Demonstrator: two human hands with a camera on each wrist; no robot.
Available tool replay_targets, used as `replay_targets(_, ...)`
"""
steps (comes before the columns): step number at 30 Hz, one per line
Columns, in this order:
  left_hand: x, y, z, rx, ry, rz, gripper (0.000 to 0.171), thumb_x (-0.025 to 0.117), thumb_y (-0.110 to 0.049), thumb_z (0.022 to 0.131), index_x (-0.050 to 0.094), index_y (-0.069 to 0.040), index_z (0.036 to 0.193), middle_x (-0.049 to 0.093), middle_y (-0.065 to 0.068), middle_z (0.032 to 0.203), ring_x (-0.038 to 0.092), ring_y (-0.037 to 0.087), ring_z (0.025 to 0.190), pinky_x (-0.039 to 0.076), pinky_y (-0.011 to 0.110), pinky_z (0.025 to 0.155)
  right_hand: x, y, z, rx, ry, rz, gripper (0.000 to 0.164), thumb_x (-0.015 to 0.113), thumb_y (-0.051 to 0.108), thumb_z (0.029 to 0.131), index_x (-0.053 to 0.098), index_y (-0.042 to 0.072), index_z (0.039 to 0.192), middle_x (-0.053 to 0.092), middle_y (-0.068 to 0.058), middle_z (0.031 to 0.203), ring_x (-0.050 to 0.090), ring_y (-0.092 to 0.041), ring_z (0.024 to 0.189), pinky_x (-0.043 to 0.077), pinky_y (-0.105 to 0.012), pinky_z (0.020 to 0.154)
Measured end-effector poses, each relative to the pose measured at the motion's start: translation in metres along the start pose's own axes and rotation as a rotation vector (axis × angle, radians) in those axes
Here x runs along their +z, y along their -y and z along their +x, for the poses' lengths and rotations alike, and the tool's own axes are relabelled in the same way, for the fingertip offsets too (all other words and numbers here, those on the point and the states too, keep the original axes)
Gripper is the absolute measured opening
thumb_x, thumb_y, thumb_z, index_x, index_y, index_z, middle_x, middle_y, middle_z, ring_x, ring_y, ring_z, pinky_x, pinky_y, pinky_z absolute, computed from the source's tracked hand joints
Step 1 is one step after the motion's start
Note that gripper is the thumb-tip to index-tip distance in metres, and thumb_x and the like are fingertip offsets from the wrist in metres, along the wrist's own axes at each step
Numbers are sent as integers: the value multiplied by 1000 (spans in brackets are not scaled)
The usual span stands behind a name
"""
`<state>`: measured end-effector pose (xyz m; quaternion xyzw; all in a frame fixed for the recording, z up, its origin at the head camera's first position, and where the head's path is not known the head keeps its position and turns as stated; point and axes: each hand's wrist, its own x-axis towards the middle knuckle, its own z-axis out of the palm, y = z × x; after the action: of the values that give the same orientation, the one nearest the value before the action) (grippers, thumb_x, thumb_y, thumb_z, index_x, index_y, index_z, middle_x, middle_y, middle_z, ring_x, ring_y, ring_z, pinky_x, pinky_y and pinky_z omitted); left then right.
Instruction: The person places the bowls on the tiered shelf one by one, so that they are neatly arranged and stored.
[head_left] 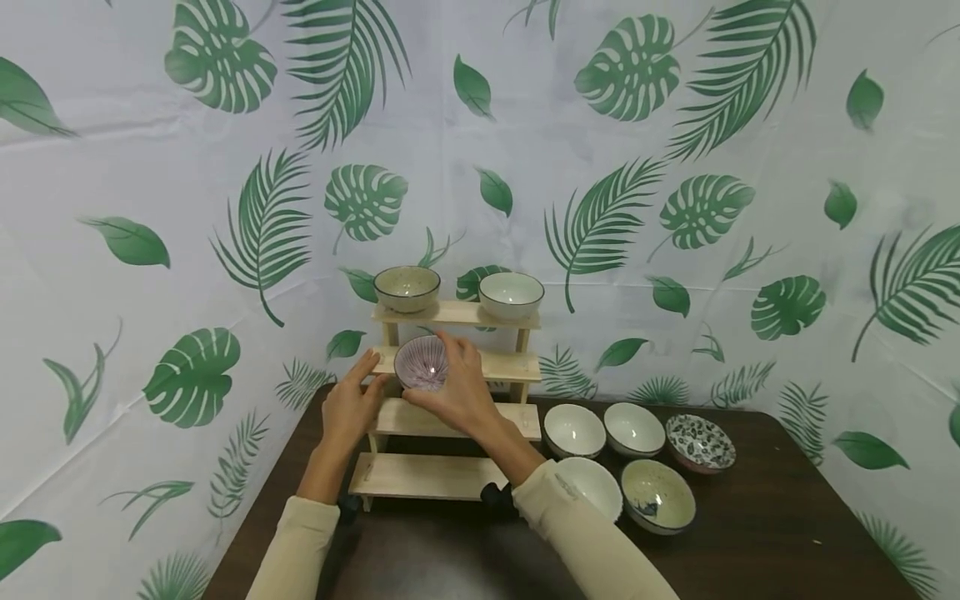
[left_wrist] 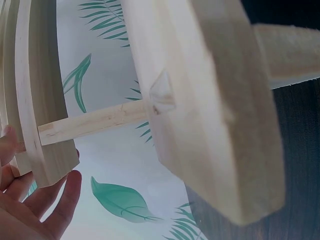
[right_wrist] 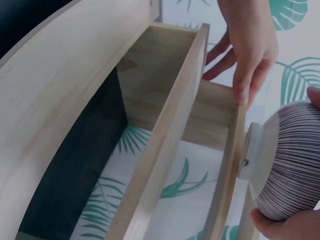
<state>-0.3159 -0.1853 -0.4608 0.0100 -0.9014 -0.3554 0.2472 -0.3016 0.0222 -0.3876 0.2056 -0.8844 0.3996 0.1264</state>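
By my judgement, bowl placement on the rack (head_left: 435,477) is partly complete.

Done: an olive bowl (head_left: 407,287) and a pale bowl (head_left: 512,293) stand on the top shelf (head_left: 459,312).

In progress: the purple striped bowl (head_left: 420,362) is at the second shelf (head_left: 502,365) from the top. My right hand (head_left: 457,387) holds it between thumb and fingers, spread to its width. Whether its foot touches the board, I cannot tell. My left hand (head_left: 348,408) pinches that shelf's left end, apparently as a steady.

Apparently remaining: three white bowls (head_left: 574,429), one floral bowl (head_left: 701,442) and one green bowl (head_left: 658,496), on the bench (head_left: 787,508) right of the rack.
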Motion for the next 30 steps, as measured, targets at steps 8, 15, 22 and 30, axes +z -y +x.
replay_targets(8,4,3,-4,14,-22,-11,53,66,-41,100,60,-18,147,54,1,156,69,41,117,53,66,90,6,0,7,-4,16,10,101,85,46,75,36,19,159,40,-21,152,47,-34,134,52,-55,101)
replay_targets(15,6,1,-1,36,-16,-11,54,64,-42,100,58,-18,148,53,0,157,73,36,112,53,65,91,7,-1,16,-19,9,10,102,88,42,75,36,15,159,42,-23,151,48,-37,133,52,-58,101)
replay_targets(22,1,-1,2,32,-2,-9,54,64,-41,101,57,-17,149,53,2,157,75,37,107,55,63,87,9,1,25,-1,31,12,102,87,42,76,36,14,159,41,-21,152,47,-38,134,50,-60,102)
replay_targets(30,0,-1,1,-3,-3,-7,51,66,-37,101,58,-20,149,53,-1,157,75,35,106,54,64,89,14,3,34,17,64,24,101,86,47,77,36,14,159,37,-21,159,43,-38,141,47,-61,107)
